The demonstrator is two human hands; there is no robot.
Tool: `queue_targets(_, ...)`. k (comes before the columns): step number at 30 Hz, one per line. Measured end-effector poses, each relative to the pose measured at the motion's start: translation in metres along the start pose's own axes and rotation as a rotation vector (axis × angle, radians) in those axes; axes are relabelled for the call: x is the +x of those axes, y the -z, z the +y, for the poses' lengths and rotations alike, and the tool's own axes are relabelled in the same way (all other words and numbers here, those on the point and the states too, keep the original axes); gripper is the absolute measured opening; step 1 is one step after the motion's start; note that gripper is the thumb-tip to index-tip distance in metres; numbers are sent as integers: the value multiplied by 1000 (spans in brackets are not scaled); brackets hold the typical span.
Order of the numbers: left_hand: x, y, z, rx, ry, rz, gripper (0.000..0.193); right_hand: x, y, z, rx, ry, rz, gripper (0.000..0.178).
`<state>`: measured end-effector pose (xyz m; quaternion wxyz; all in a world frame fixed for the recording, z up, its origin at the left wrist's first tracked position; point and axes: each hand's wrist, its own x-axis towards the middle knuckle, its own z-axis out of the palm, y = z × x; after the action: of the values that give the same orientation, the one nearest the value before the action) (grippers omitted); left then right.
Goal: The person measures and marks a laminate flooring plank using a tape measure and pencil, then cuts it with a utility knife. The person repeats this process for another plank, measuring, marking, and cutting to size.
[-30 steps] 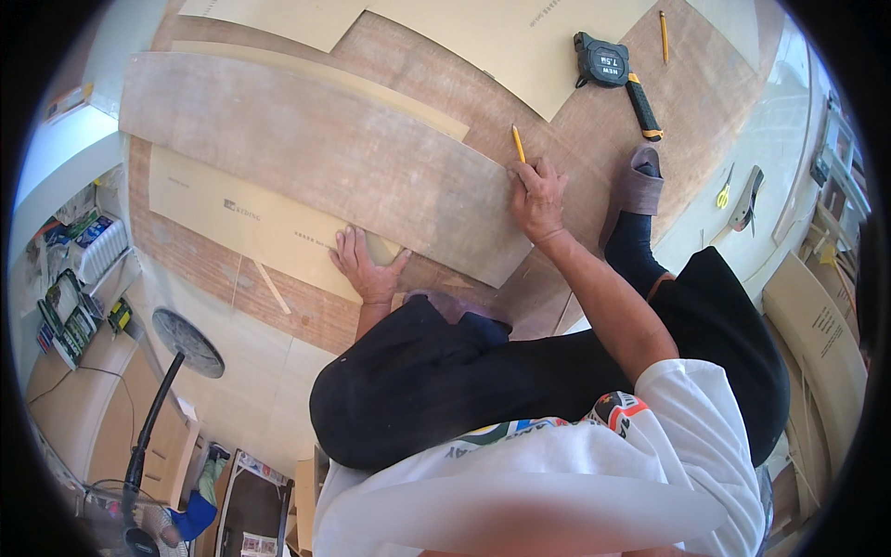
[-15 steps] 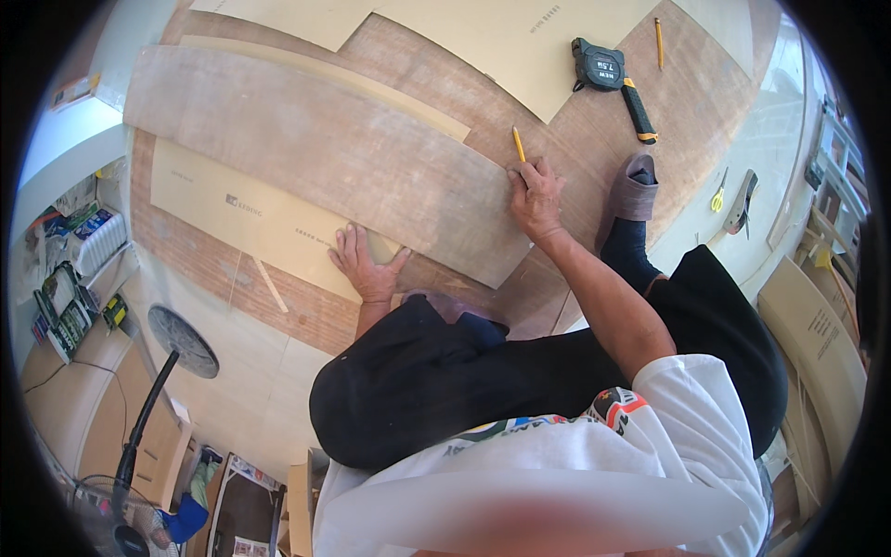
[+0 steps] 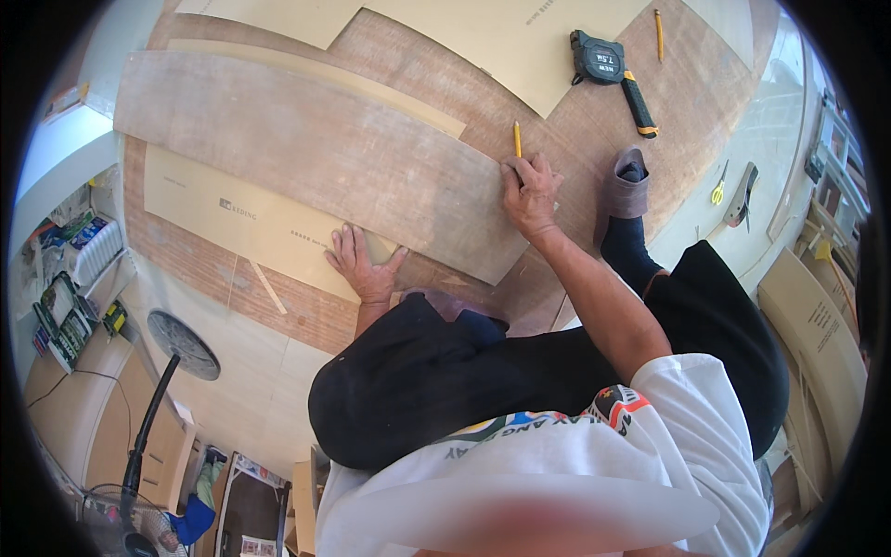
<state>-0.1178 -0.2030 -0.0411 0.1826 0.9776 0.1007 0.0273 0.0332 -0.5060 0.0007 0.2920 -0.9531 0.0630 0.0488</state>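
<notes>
Long board: a brownish plank point(image 3: 306, 148), laid slantwise from the upper left to the centre, its right end between the two hands.
Left hand: point(image 3: 365, 270) fingers spread and palm down on the tan sheet, gripping nothing; fingertips at the board's lower edge (touching or just beside, cannot tell).
Right hand: point(image 3: 532, 197) fingers curled, pinching a yellow pencil between thumb and fingers; set over the board's upper edge, near its right end.
Yellow pencil: point(image 3: 518, 139) upper part bare and pointing away from the person (the lower part is hidden in the grip).
Tan sheet: point(image 3: 232, 213) printed, partly under the board, on its near side.
Tan strip: point(image 3: 408, 102) showing along the board's far edge, narrow.
Large sheet: point(image 3: 501, 46) tan, beyond the board, cut to a corner.
Tape measure: point(image 3: 599, 58) black, lying on the brown wood surface point(image 3: 594, 135), right of the large sheet's corner.
Handled tool: point(image 3: 639, 105) black with yellow, one end meeting the tape measure (the other towards the slipper).
Second pencil: point(image 3: 659, 35) orange-yellow, above the handled tool, apart from it.
Slipper: point(image 3: 628, 192) brownish, on the right foot.
Scissors: point(image 3: 718, 187) yellow-handled, on the pale floor point(image 3: 691, 227) at right.
Wood slip: point(image 3: 268, 288) pale, thin, near the tan sheet's lower edge.
</notes>
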Motion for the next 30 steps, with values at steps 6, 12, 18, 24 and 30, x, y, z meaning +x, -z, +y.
queue_targets(6, -1, -2, -1, 4, 4, 8, 103, 2, 3, -6, 12, -35, -10, 9)
queue_targets(12, 0, -2, 1, -8, 12, 4, 103, -1, -1, 1, -13, -59, -31, 9)
queue_targets(18, 6, 14, 9, -46, 56, -55, 98, -7, -6, 1, -19, 41, 98, 11)
queue_targets(24, 43, 51, -10, -259, 233, -61, 77, 27, 8, -53, 152, 365, 66, 23)
queue_targets(30, 197, 54, -72, -140, 290, 257, 72, 151, -52, -156, 111, 620, 116, 46)
